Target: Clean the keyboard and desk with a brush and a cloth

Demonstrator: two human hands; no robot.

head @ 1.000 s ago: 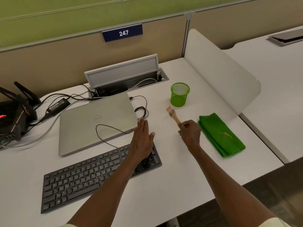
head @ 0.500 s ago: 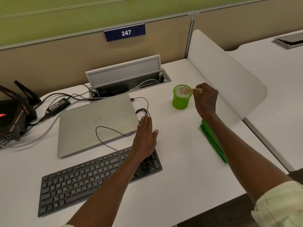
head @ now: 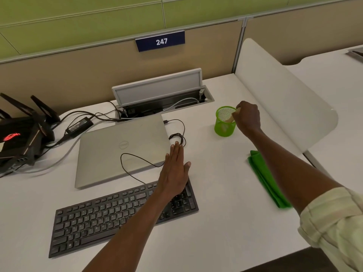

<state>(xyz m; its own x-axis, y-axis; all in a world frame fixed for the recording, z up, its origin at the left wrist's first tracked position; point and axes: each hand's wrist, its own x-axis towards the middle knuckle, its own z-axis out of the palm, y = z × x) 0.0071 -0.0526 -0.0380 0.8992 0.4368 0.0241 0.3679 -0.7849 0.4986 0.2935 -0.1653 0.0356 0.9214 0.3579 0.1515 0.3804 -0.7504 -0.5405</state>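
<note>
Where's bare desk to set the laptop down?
Free: the patch between keyboard, cup and cloth, and the front strip by the keyboard. Crowded: back left, where cables, adapter and router sit beside the laptop.

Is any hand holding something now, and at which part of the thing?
The right hand holds the brush by its wooden handle, bristle end down in the green mesh cup. The left hand lies flat and holds nothing.

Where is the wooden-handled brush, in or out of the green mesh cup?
In: the right hand lowers the wooden-handled brush inside the green mesh cup.
</note>
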